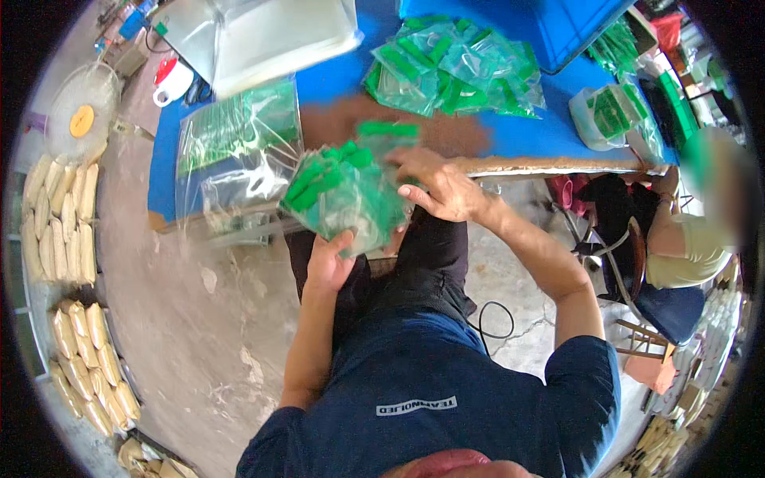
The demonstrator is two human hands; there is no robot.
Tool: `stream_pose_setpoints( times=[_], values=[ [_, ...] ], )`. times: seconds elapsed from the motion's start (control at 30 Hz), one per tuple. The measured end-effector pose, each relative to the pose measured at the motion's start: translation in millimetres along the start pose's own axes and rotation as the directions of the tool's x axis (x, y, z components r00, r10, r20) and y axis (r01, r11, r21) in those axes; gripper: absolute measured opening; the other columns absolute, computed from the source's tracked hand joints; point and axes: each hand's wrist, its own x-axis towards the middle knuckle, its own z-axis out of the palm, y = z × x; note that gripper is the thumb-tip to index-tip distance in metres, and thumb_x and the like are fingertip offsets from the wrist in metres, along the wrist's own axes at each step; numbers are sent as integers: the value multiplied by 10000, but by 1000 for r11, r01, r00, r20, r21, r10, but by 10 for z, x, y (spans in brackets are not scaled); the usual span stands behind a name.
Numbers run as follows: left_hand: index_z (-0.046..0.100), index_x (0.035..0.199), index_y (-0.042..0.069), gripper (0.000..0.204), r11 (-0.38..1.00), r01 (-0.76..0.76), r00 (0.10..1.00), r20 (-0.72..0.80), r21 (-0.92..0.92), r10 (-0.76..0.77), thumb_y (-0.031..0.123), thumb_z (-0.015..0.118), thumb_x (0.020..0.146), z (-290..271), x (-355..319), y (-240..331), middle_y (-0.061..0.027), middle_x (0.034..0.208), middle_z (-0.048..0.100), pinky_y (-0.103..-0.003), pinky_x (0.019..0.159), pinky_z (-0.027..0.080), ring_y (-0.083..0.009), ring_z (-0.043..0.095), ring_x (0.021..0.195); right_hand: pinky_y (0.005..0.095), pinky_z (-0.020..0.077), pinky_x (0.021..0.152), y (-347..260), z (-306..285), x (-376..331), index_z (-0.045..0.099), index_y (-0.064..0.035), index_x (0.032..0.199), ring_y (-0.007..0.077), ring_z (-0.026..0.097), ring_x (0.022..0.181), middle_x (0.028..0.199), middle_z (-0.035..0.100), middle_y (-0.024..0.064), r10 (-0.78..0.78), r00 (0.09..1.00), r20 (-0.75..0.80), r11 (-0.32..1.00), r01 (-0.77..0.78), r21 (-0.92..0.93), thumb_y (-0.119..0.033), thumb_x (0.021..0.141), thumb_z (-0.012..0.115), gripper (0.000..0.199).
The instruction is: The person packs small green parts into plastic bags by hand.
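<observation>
My left hand [331, 261] is closed on a bundle of clear plastic packets [339, 195] with green top strips, its thumb pressing on the near side. The bundle is held above my lap, just off the table's front edge. At its right, my right hand [442, 187] is open, thumb apart from the slightly blurred fingers. One green-topped packet [388, 137] lies by those fingertips, beyond the bundle; whether the fingers touch it is unclear. A heap of similar packets [458, 68] lies farther back on the blue table [331, 84].
Large clear plastic bags [239, 147] hang over the table's left front edge. A pale tray [279, 40] stands at the back left, a clear tub [606, 115] at the right. Another person [685, 247] sits at the far right. Stacked filled bags [64, 219] line the left.
</observation>
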Motion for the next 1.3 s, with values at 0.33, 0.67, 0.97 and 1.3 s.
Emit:
stream_pose_setpoints(
  times=[0.33, 0.67, 0.97, 1.3],
  values=[
    [460, 1384, 31, 628, 985, 54, 998, -18, -162, -58, 95, 749, 830, -98, 27, -100, -84, 1327, 570, -432, 1107, 393, -254, 529, 1261, 632, 308, 1074, 1089, -256, 210, 585, -4, 1263, 453, 421, 1296, 1361, 493, 280, 150, 879, -453, 577, -450, -682, -634, 924, 513, 719],
    [473, 1385, 48, 581, 969, 9, 1000, -14, -247, -12, 21, 706, 853, -38, 2, -155, -76, 1317, 581, -426, 1080, 427, -242, 539, 1255, 509, 450, 925, -253, 215, 104, 606, -42, 1258, 398, 521, 1102, 1167, 541, 189, 233, 944, -232, 885, -305, -353, -61, 865, 621, 393],
    [451, 1401, 46, 593, 991, -7, 997, -74, -132, -2, 35, 701, 863, 104, -7, -124, -78, 1325, 570, -412, 1059, 435, -236, 541, 1247, 442, 499, 958, 76, 88, 327, 631, 14, 1175, 398, 617, 1104, 1177, 664, 201, 12, 929, -371, 977, -90, -195, -63, 885, 632, 300],
    [455, 1393, 36, 724, 997, 16, 993, -112, -77, -25, 117, 771, 746, -4, -292, -6, -86, 1316, 565, -446, 1085, 409, -281, 524, 1255, 472, 476, 937, 99, 42, 389, 581, -55, 1286, 370, 578, 1089, 1130, 599, 205, 154, 978, -143, 954, -185, -238, -371, 900, 689, 511]
  ],
)
